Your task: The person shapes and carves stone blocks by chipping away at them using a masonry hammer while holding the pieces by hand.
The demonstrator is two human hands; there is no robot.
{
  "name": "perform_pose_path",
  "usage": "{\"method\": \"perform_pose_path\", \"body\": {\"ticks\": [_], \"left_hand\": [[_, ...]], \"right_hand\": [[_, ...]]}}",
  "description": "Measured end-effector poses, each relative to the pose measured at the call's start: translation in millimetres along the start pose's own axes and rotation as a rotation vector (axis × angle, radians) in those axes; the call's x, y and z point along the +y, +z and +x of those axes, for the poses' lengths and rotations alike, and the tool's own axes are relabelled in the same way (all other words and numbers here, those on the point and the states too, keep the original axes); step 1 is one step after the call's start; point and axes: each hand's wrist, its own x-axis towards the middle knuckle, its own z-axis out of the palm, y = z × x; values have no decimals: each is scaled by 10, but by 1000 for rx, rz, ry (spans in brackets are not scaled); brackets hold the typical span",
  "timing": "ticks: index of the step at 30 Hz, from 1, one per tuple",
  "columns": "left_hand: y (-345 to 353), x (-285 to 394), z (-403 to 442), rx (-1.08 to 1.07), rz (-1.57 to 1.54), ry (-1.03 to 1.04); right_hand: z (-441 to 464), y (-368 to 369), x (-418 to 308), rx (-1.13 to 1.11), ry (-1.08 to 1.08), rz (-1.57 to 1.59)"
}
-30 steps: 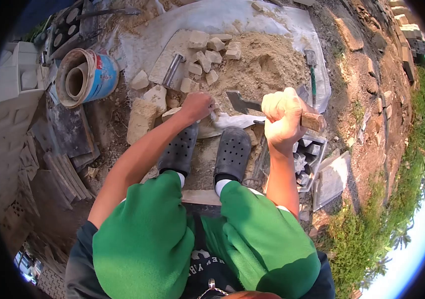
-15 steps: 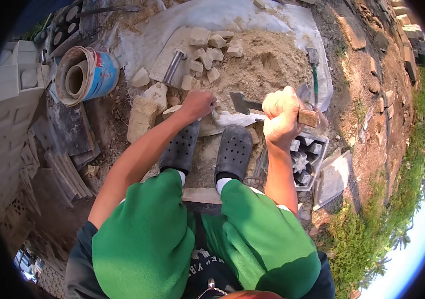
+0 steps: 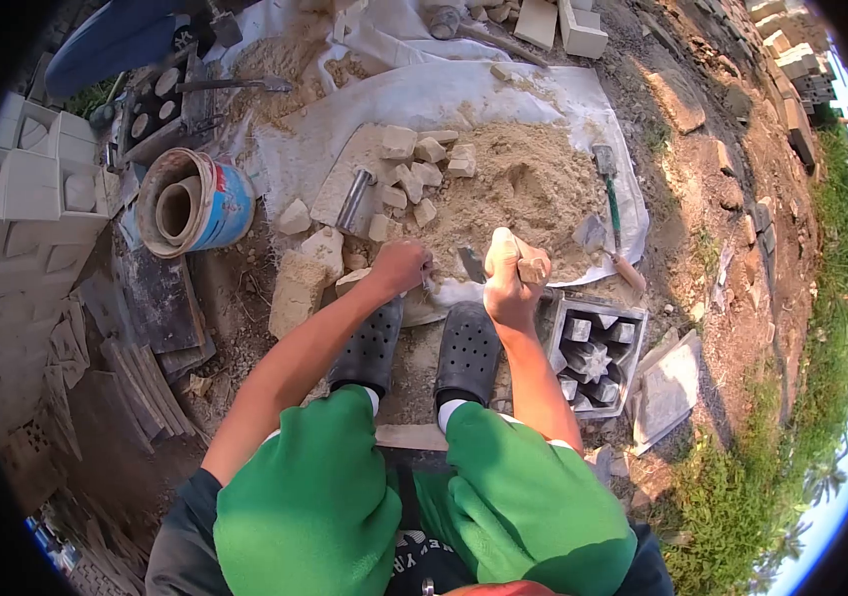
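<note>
My right hand is closed around the wooden handle of a hammer with a flat, blade-like metal head. The head points left toward my other hand. My left hand is closed in front of my left shoe, low over the edge of the white sheet; what its fingers hold, if anything, is hidden. Just beyond it lie several pale stone chunks and a metal cylinder on a flat slab. A heap of sand spreads beyond the hammer.
To the right are a metal block mould, a trowel and a green-handled tool. A blue and white bucket stands at left, near stacked pale blocks. Another person's leg shows at upper left.
My right hand and the hammer have come down and left, closer to my left hand. My left hand stays closed near the same spot. The view has tilted up, and a person's leg now shows.
</note>
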Motion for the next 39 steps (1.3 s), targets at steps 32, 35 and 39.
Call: {"method": "perform_pose_path", "body": {"ticks": [32,35,39], "left_hand": [[-7,-2,-7,-47,-20,-50],[53,-42,-5,-30,-13,-28],[27,-40,29,-72,-8,-60]], "right_hand": [[52,77,594,-23,203,266],[228,-24,152,-68,221,230],[213,-125,-318,-46,157,252]]}}
